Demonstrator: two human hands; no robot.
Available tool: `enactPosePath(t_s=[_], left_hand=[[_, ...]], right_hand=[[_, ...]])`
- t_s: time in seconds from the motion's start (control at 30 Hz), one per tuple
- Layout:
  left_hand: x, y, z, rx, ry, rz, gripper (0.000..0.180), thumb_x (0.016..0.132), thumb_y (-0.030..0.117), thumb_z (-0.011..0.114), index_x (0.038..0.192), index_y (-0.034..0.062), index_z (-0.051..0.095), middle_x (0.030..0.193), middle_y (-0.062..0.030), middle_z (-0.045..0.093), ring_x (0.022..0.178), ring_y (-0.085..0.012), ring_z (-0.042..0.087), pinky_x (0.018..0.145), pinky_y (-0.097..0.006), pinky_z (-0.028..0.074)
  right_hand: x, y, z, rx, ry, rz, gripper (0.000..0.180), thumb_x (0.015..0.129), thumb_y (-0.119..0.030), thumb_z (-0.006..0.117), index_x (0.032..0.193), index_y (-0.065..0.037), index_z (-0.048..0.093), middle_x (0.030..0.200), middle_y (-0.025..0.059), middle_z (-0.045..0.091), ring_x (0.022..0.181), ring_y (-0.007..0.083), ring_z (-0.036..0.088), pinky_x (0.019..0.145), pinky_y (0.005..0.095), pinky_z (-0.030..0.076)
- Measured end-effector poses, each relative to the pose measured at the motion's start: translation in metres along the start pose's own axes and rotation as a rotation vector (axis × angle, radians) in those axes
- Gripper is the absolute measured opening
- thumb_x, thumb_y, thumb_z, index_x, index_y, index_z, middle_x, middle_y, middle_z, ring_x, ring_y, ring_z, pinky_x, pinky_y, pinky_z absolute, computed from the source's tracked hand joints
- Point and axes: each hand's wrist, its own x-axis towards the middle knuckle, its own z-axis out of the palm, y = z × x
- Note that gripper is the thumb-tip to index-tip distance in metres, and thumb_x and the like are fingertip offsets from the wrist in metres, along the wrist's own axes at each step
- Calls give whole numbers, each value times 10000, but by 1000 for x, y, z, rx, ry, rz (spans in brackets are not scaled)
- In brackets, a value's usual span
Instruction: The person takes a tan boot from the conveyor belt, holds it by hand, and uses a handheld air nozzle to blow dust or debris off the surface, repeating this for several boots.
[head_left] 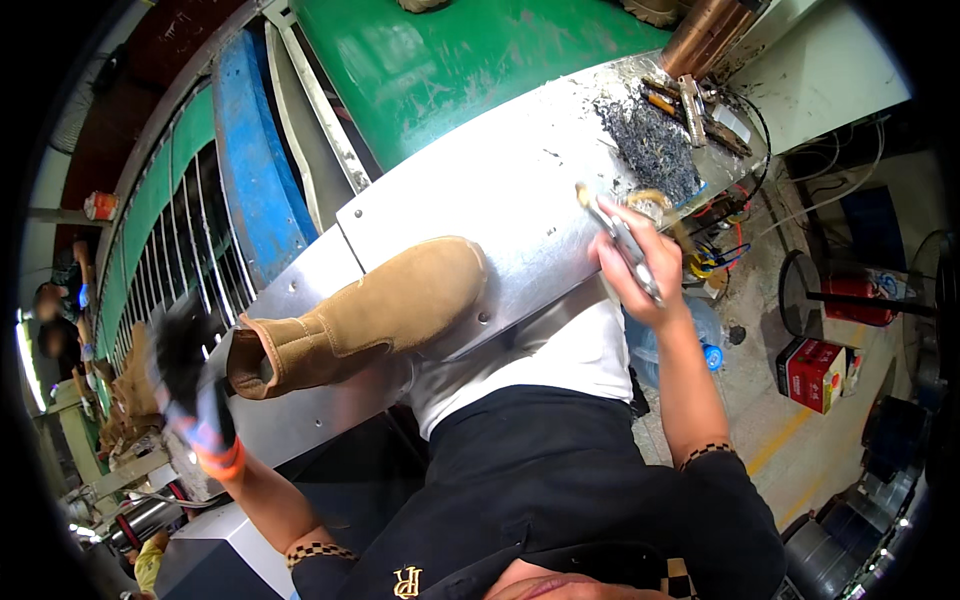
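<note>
A tan suede boot [390, 302] lies on its side on the metal worktop [450, 215], toe toward the right and its open shaft at the left. My left hand [195, 400], in a dark and grey glove with an orange cuff, is beside the shaft opening and smeared by motion. Whether it touches the boot or holds anything is not clear. In my right hand [645, 262], closed above the worktop's near edge, is a slim grey metal tool [625, 245] with a yellowish tip pointing up and left. The tip is apart from the boot.
Dark shavings [655, 150] and several tools [695, 110] lie at the worktop's right end, next to a copper-coloured cylinder [710, 35]. Behind runs a green surface [470, 60]. A rack with metal bars [185, 225] stands left. Right, on the floor, is a red box [812, 375].
</note>
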Motion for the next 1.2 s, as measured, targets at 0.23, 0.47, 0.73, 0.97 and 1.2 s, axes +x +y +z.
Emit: enactPosePath(t_s=[0.23, 0.47, 0.73, 0.97, 1.2], left_hand=[[41, 41, 44, 120, -446, -74, 198, 756, 93, 686, 912, -28, 671, 868, -110, 651, 799, -204, 626, 725, -295, 487], [82, 36, 101, -95, -120, -82, 356, 880, 259, 635, 1075, -39, 647, 1017, -127, 683, 867, -188, 639, 828, -323, 510], [328, 85, 314, 153, 69, 294, 365, 919, 380, 563, 1110, 99, 695, 1072, -161, 683, 958, -340, 651, 869, -370, 488], [307, 74, 346, 228, -30, 326, 423, 928, 360, 560, 1261, 101, 598, 1234, -180, 611, 1133, -357, 577, 980, -387, 452], [107, -30, 231, 319, -300, 411, 481, 856, 180, 648, 1309, 55, 547, 1359, -167, 524, 1301, -371, 433, 1105, -455, 320]], right_hand=[[57, 48, -1, -584, 105, -339, 580, 674, 49, 620, 1240, -80, 606, 983, 108, 624, 940, 308, 603, 816, 390, 498], [54, 46, 0, -531, 99, -283, 604, 597, 57, 586, 1189, -52, 620, 979, 93, 615, 963, 291, 599, 843, 381, 491], [61, 43, 3, -570, 112, -302, 499, 656, -14, 623, 1154, -49, 630, 930, 76, 596, 915, 250, 593, 778, 358, 482], [55, 45, -4, -578, 134, -249, 532, 634, 5, 627, 1165, -26, 615, 962, 83, 592, 944, 264, 586, 816, 362, 486], [51, 35, -4, -571, 9, -180, 602, 711, -178, 740, 1257, -24, 540, 1075, 137, 569, 1046, 314, 556, 930, 404, 454]])
